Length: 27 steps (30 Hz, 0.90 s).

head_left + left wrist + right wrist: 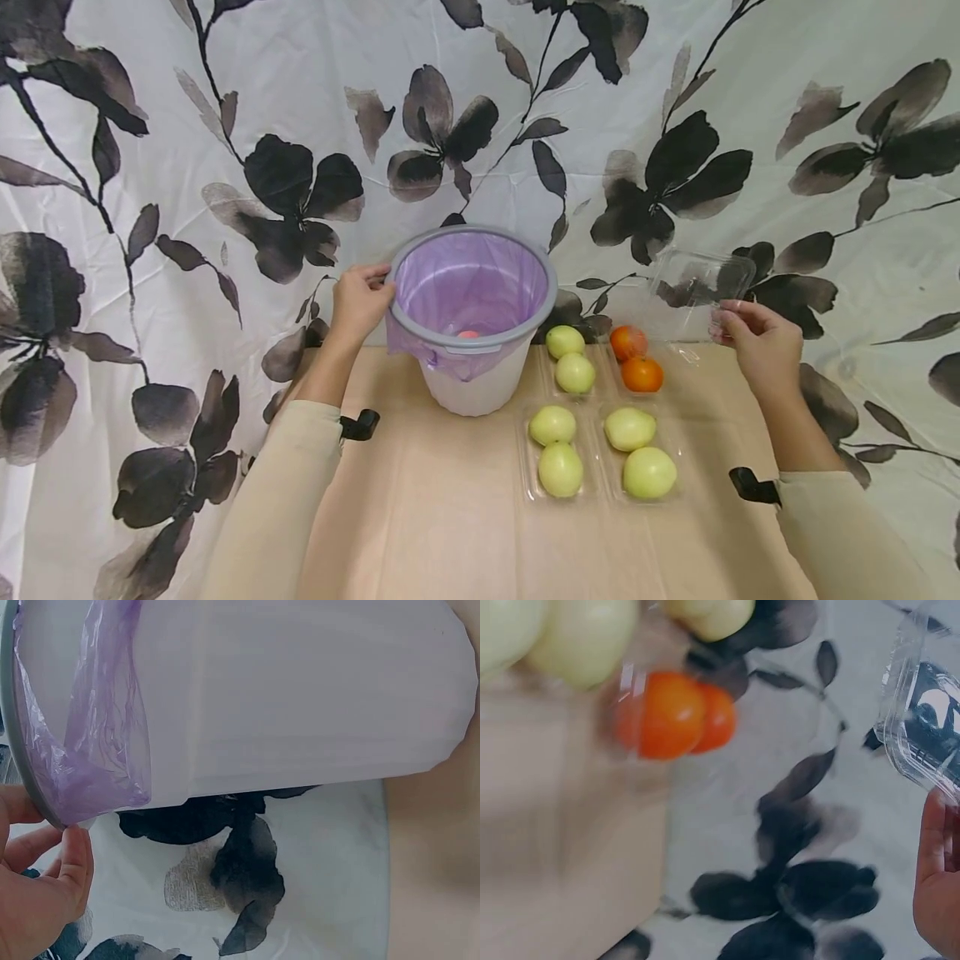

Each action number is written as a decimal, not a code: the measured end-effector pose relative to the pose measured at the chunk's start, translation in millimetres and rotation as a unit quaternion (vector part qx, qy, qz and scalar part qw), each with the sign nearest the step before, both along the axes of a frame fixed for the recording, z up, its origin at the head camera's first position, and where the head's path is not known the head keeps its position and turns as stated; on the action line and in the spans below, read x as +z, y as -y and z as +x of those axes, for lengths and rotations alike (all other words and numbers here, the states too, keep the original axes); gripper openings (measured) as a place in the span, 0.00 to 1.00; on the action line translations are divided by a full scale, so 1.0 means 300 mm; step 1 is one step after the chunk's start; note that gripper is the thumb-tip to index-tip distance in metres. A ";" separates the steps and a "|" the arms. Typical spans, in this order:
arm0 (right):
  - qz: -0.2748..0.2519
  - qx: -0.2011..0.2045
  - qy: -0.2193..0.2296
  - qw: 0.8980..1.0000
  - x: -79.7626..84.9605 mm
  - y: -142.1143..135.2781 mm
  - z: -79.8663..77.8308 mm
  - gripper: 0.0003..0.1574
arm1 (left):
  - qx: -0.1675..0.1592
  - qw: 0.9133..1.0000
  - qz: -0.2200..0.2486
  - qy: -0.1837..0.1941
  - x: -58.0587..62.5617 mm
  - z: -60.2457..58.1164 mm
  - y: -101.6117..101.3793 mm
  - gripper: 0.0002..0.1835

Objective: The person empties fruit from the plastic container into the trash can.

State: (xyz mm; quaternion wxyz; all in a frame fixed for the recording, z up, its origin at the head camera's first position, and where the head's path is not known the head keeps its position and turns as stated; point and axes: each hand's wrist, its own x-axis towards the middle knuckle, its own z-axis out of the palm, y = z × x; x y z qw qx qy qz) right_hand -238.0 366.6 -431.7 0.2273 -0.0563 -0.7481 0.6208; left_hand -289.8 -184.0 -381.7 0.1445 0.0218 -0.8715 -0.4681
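My left hand [362, 304] pinches the grey rim of a white bin [472, 379] lined with a purple plastic bag [480, 292]. In the left wrist view, the fingers hold the rim [10, 735] beside the overhanging bag. A small reddish thing [468, 334] shows low inside the bin. Over at the right, my right hand [765, 346] pinches the edge of a clear plastic container [701, 279], raised above the table's far edge. Closest to that hand on the table are two orange-red tomatoes [642, 375] in a clear tray. The right wrist view shows the raised container [922, 712] only in part.
Several pale green round fruits [561, 469] sit in pairs in clear trays right of the bin. Everything stands on a light brown table [450, 500]. Directly behind it hangs a white cloth [300, 92] with dark flower prints.
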 end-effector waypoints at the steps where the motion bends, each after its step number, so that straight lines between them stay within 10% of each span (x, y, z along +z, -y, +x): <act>1: 0.006 0.002 0.011 1.000 -0.014 -0.018 0.007 0.16 | 0.000 1.000 0.000 0.000 0.000 0.000 0.000 0.21; 15: 0.082 0.030 0.119 0.989 -0.197 -0.218 0.115 0.12 | -0.001 1.000 -0.014 -0.003 0.001 -0.002 0.002 0.21; 27: 0.220 0.047 0.225 0.948 -0.299 -0.319 0.169 0.27 | 0.005 1.000 -0.007 -0.002 -0.001 -0.003 -0.001 0.20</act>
